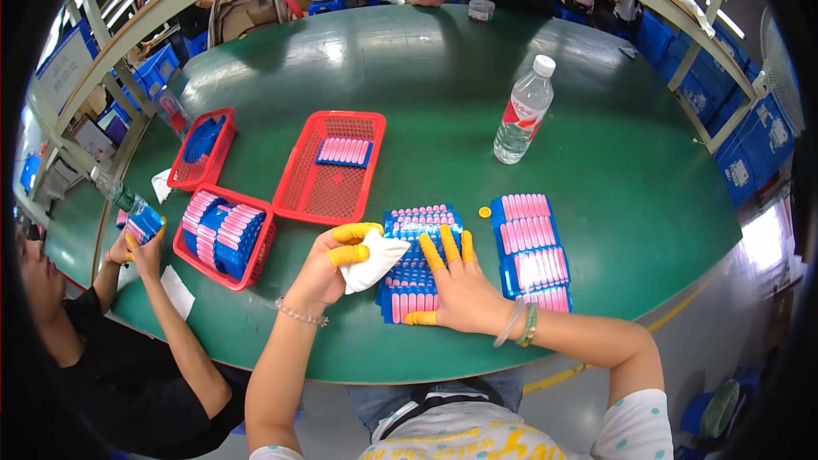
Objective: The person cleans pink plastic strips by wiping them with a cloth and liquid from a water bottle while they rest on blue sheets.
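My left hand (319, 271), with yellow finger cots on its fingers, pinches a folded white cloth (373, 266). The cloth touches the left side of a pile of blue cards (397, 305) bearing rows of pink oblong pieces. On that pile my right hand (469, 296) lies with fingers spread, also in yellow finger cots. Its palm and fingers hide part of the cards. Just right of it, another row of overlapping blue-and-pink cards (530, 243) rests on the table. Between the two, near their far ends, sits a small round yellow object (485, 212).
Red baskets stand left: one with several cards (268, 266), one with a single card (281, 196), one with blue contents (228, 143). A water bottle (521, 115) stands beyond the right cards on the green table (426, 60). At left, a co-worker's hands (145, 254) hold blue cards.
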The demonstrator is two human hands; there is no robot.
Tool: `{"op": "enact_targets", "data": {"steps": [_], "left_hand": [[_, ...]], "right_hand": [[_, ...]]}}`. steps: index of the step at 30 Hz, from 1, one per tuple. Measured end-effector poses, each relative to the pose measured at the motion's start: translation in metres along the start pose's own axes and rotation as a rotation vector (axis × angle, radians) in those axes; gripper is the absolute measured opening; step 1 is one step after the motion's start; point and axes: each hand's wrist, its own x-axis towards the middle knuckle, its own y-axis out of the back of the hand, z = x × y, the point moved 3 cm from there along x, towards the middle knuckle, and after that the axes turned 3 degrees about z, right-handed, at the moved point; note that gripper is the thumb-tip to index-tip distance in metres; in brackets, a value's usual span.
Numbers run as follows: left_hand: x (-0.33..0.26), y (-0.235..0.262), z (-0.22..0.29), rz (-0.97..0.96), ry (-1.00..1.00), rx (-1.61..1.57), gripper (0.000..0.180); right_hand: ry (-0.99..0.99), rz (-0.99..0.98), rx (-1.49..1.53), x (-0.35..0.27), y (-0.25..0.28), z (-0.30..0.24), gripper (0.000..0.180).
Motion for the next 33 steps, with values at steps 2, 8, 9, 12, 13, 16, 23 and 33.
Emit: {"op": "enact_targets", "data": {"steps": [2,8,9,12,13,16,23,33], "left_hand": [[-0.005,0.001,-0.004,-0.015,-0.008,-0.074,0.04],[-0.041,0.008,-0.008,0.064,-0.034,-0.037,0.041],[-0.048,0.009,-0.01,0.074,-0.031,-0.041,0.041],[-0.065,0.01,-0.015,0.045,0.0,-0.055,0.039],[-0.068,0.01,-0.015,0.015,0.002,-0.06,0.039],[-0.077,0.01,-0.016,-0.039,0.009,-0.076,0.038],[-0.076,0.005,-0.026,0.043,-0.01,-0.04,0.038],[-0.067,0.008,-0.035,-0.016,-0.065,-0.2,0.041]], "right_hand": [[0.056,0.025,-0.011,-0.001,-0.001,-0.002,0.122],[-0.04,-0.037,-0.077,-0.009,0.002,0.0,0.123],[-0.036,-0.047,-0.073,-0.011,0.0,0.0,0.123],[-0.069,-0.052,-0.087,-0.013,0.004,-0.005,0.122],[-0.065,-0.056,-0.087,-0.014,0.003,-0.006,0.122],[-0.077,-0.023,-0.044,-0.015,0.003,-0.006,0.12],[-0.038,0.0,0.005,-0.02,-0.005,-0.014,0.115],[0.035,-0.032,-0.073,-0.025,-0.004,-0.014,0.09]]}}
